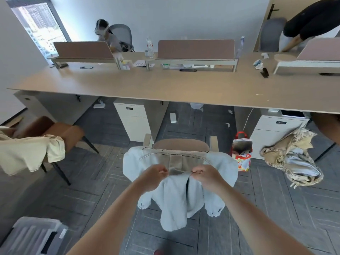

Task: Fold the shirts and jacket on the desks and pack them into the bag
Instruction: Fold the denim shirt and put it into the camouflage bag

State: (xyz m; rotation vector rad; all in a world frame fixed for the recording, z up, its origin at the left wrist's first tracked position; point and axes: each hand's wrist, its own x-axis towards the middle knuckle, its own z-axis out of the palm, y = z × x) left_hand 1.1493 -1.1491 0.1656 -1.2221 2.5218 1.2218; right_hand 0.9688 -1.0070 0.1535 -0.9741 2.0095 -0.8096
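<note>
Over on the left, a cream shirt (27, 153) hangs across the back of a brown chair (70, 131), unfolded and waiting its turn.

In the middle, the person stands behind a chair (181, 144) pushed toward the near edge of the long table (165, 89). A light blue shirt (176, 199) is draped over its backrest. Both bare forearms reach straight forward and slightly inward, so the hands meet close together at the collar. The left hand (154, 176) has its fingers curled and pinches the collar edge. The right hand (206, 176) mirrors it, knuckles up, pinching the same edge just beside it. That grip looks meant to lift the shirt by its top so the body and sleeves hang straight. It could then be carried to the table for folding.

To the right of that chair, the red-handled bag (242, 153) stands open on the floor (103, 181), near enough to pack into. Farther right, a camouflage jacket (292, 161) lies bunched in a heap with its pale lining showing; what it rests on is hidden beneath it. I'd say the job is at an early stage, with nothing folded yet.
</note>
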